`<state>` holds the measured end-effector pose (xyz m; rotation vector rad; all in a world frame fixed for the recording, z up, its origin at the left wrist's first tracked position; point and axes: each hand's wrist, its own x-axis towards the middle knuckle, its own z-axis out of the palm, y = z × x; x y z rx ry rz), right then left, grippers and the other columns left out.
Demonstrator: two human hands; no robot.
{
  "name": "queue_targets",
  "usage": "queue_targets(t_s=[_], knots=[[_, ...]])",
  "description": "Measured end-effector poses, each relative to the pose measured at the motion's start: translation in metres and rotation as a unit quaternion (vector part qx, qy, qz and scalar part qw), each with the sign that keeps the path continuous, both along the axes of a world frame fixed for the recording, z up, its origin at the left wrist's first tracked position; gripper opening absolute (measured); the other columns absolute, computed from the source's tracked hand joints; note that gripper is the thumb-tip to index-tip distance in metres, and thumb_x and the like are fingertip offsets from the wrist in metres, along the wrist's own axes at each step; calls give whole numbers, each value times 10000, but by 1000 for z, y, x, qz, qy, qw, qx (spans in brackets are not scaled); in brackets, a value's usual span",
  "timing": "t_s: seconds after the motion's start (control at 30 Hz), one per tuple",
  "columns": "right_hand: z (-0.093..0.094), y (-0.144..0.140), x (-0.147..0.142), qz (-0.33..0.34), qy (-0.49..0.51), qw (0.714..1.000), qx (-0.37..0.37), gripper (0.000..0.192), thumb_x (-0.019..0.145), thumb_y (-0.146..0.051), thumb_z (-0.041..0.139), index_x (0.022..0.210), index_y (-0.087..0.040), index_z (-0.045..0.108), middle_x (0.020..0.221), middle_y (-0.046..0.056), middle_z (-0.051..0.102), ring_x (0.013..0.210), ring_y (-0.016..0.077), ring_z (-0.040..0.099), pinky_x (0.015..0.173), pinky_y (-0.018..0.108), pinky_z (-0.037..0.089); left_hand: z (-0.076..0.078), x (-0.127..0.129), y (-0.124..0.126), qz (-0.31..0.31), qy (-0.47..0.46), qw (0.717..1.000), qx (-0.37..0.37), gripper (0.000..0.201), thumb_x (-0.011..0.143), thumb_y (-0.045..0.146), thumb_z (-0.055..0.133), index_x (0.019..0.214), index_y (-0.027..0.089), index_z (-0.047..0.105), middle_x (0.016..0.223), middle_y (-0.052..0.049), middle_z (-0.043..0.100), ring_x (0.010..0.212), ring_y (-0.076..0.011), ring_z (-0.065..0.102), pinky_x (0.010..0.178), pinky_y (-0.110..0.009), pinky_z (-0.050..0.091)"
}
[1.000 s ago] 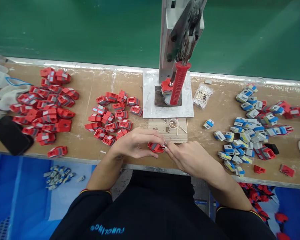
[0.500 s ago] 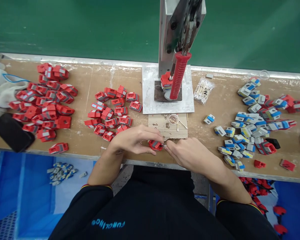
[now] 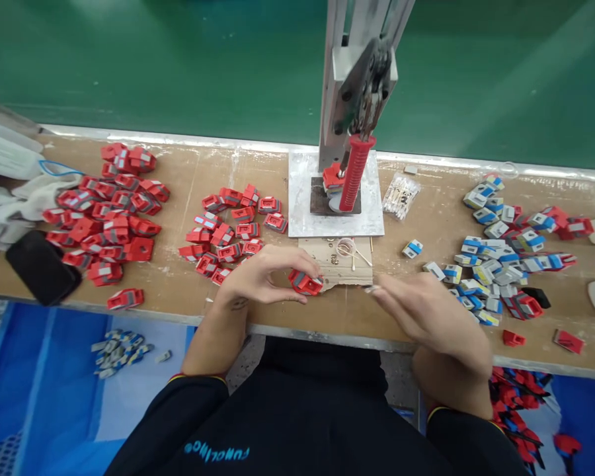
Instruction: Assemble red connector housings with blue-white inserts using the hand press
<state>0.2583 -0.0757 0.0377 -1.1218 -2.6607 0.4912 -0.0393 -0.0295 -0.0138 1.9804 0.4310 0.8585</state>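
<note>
My left hand [image 3: 262, 274] is closed round the side of a red and grey plastic toy part [image 3: 306, 282], just above the table's front edge. Apart from it, to the right, my right hand [image 3: 429, 311] pinches a small thin tool with a metallic-looking tip [image 3: 371, 289]; the fingers are somewhat blurred and cover most of the tool. Between and beyond the hands lies a piece of cardboard [image 3: 317, 250] carrying a small round clear dish [image 3: 346, 247] and cotton swabs [image 3: 361, 259].
A lever press [image 3: 357, 172] with a red handle stands on a metal plate [image 3: 297, 225], a red part beneath it. Red parts [image 3: 223, 235] are grouped at left, grey-blue parts [image 3: 490, 264] at right. A bag of swabs [image 3: 400, 196] and a black phone [image 3: 42, 268] lie there too.
My right hand has pulled away to the right with the thin tool, off the red toy part. My left hand still holds the part. The camera view has shifted slightly.
</note>
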Motion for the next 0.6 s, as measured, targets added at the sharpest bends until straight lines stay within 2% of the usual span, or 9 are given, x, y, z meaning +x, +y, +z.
queue_targets(t_s=[0.1,0.17,0.23,0.3,0.4,0.5,0.6], knots=[[1,4,29,-119,-19,992,24,565,1146,-454,235,711,-230,517,505,-25,523,417,128,442,535,290,300,-1,-4,2,57,-15,998,37,286,832,226,881,1086,203,751,1028,-105,818,979,-212,802,850,-302,663],[-3,9,38,-208,-96,973,31,529,1130,-457,289,740,-228,566,567,10,599,486,159,527,558,305,303,-3,-6,4,124,-23,990,64,279,821,220,886,1063,203,749,998,-88,809,944,-200,792,828,-297,655],[-10,16,38,-264,-186,946,15,434,1113,-392,329,889,-213,656,762,68,726,650,204,651,582,319,302,-5,-7,6,199,-19,976,84,272,804,225,893,1032,210,747,973,-66,801,913,-196,780,822,-306,647],[-19,26,29,-282,-255,925,-16,353,1095,-293,340,1149,-199,676,1031,113,777,834,234,716,592,324,306,-7,-7,7,258,-9,961,93,253,796,248,892,997,218,742,945,-47,791,887,-198,765,821,-325,639],[-31,42,11,-273,-309,910,-44,426,1066,-181,338,1431,-198,557,1252,148,733,989,245,722,589,320,335,-8,-5,8,299,6,950,92,225,805,331,871,948,224,734,906,-36,781,858,-207,746,802,-349,633],[-38,46,1,-253,-341,904,-45,484,1040,-120,337,1484,-178,520,1290,170,712,1023,238,713,569,306,355,-8,-2,8,307,24,947,87,232,811,390,854,911,224,727,889,-33,777,839,-202,732,792,-352,629],[-37,39,6,-240,-367,898,-33,499,1022,-92,342,1478,-163,533,1222,171,728,993,233,707,551,305,335,-7,-1,8,297,24,951,83,218,821,375,849,912,219,725,894,-32,777,839,-190,727,798,-339,625]])
